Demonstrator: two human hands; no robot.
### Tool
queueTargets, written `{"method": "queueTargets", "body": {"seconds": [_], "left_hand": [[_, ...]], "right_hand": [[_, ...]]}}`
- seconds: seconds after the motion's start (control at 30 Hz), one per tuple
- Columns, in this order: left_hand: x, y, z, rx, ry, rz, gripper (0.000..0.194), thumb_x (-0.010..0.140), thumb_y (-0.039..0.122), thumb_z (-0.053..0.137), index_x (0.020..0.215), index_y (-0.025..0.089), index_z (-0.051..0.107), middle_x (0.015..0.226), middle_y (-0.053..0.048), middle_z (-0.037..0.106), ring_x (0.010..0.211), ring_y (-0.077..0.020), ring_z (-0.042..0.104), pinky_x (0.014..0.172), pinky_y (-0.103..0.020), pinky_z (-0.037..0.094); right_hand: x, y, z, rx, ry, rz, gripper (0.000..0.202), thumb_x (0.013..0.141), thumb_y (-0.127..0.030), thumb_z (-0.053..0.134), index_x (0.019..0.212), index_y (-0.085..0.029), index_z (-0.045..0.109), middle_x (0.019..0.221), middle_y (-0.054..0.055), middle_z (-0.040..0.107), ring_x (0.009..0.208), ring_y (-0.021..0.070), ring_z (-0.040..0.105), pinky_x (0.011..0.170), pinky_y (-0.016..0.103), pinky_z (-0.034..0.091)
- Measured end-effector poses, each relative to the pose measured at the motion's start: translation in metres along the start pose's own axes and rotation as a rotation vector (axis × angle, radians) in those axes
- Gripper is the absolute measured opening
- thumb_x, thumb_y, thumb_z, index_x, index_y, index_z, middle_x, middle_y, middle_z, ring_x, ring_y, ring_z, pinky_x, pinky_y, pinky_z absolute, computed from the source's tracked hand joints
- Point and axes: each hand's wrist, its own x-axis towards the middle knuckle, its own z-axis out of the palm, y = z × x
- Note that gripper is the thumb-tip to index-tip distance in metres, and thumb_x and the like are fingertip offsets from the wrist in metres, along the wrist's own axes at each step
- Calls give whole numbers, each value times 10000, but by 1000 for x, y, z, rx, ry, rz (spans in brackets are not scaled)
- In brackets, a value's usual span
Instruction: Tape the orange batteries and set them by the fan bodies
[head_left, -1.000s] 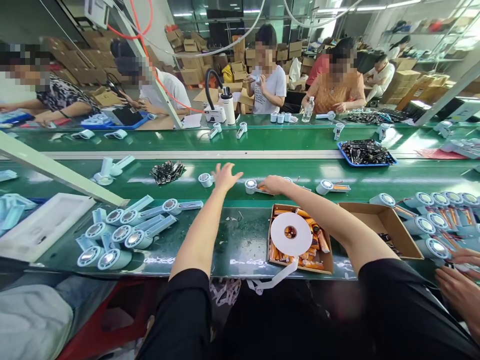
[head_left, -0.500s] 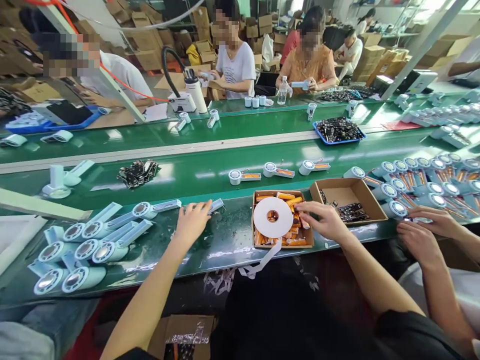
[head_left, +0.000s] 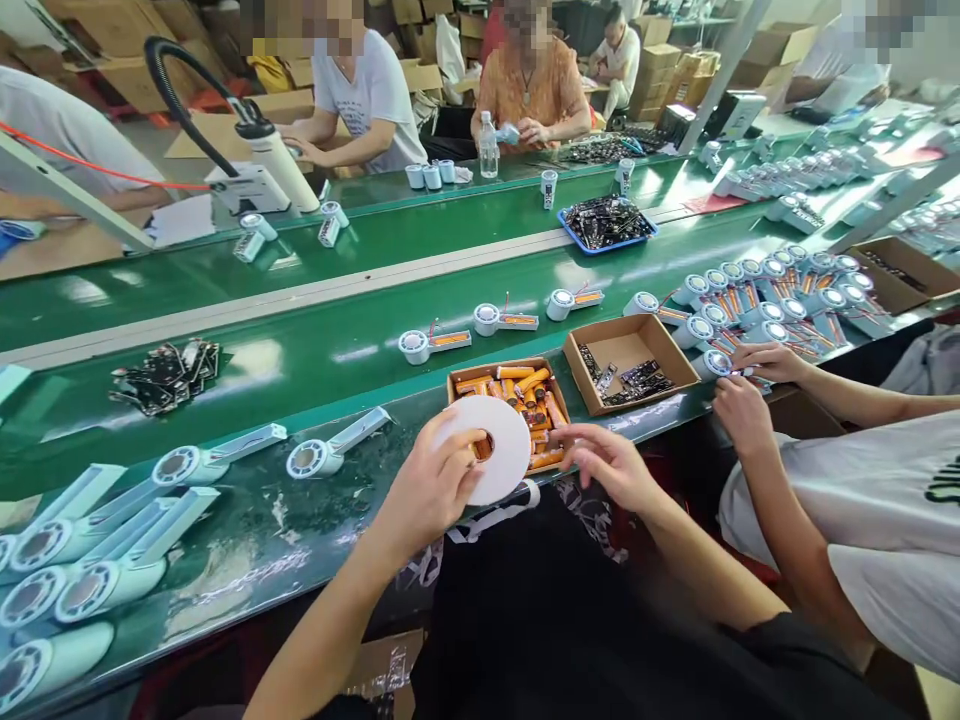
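Note:
My left hand (head_left: 427, 480) grips a white roll of tape (head_left: 499, 455) by its edge and centre hole. The roll is tilted over the near left part of a small cardboard box (head_left: 452, 385) of orange battery cells (head_left: 534, 385). A loose strip of tape (head_left: 491, 520) trails below the roll, past the bench edge. My right hand (head_left: 615, 470) is at the box's near right corner, its fingers apart and nothing visible in them. Left of my left hand, a light-blue fan housing (head_left: 311, 458) lies on the bench with its handle pointing up and right.
More fan housings (head_left: 97, 590) cluster at the left. A box of small circuit boards (head_left: 630, 370) adjoins the batteries on the right. Beyond, housings with orange cells (head_left: 499, 320) rest on the green conveyor (head_left: 360, 350). A co-worker's hands (head_left: 742, 390) work close by at right.
My left hand has left the fan housing and taken hold of the tape roll, tilting it toward me. My right hand has drawn back from the batteries. The view has shifted right.

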Motion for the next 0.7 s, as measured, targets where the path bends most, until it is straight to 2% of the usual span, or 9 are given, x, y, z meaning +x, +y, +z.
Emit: {"method": "queueTargets", "body": {"seconds": [0.03,0.1,0.2,0.23,0.3,0.4,0.5,0.6,0.7], "left_hand": [[-7,3,1,-2,27,-11,225,990,254,625,1198,178,664,1396,-119,651,1543,-394,297,1211,-634,397],[-17,6,5,10,10,-39,429,939,397,718,1290,163,640,1450,-153,616,1553,-450,238,1189,-670,408],[-28,7,7,18,-112,-76,730,845,528,798,1427,145,579,1508,-178,562,1517,-487,291,1169,-678,425],[-32,7,6,24,-147,-83,762,838,519,805,1456,146,560,1530,-175,545,1505,-487,315,1164,-668,436],[-41,7,4,50,-145,-62,671,873,399,772,1462,158,561,1527,-160,557,1479,-455,376,1152,-623,467],[-55,11,2,140,54,-35,461,917,195,656,1377,180,621,1397,-139,665,1437,-391,455,1130,-557,495],[-68,16,6,281,219,-115,399,922,146,637,1318,197,647,1289,-123,725,1453,-385,433,1122,-550,480],[-76,17,10,347,279,-151,431,914,87,610,1322,223,630,1232,-111,738,1410,-349,483,1095,-521,490],[-83,13,8,362,379,-248,519,876,107,661,1365,253,568,1272,-143,668,1405,-380,470,1088,-600,480]], "right_hand": [[-4,3,9,38,-84,65,453,964,-432,688,1373,-245,632,1280,121,740,824,178,755,506,227,559],[-7,11,29,71,-184,156,570,909,-419,762,1419,-256,566,1341,129,703,769,151,737,472,202,528],[-7,23,51,157,-143,199,584,858,-381,822,1358,-245,554,1298,122,710,718,117,701,485,192,516],[-7,26,56,218,-121,189,597,849,-370,831,1356,-248,540,1290,121,710,742,121,705,507,196,523],[-8,27,64,347,-102,171,706,809,-338,871,1394,-273,482,1274,112,712,800,136,720,567,212,543],[-12,20,76,489,-64,230,871,722,-293,940,1407,-296,402,1098,50,763,715,125,711,598,229,553],[-16,10,91,596,-227,360,923,666,-310,977,1372,-268,384,942,21,788,656,139,711,558,228,544],[-20,6,102,659,-447,440,761,681,-385,963,1243,-219,478,796,-1,769,587,146,701,455,185,444],[-21,6,103,655,-634,425,483,795,-469,874,1056,-164,604,740,14,746,537,113,656,445,183,367]]}}
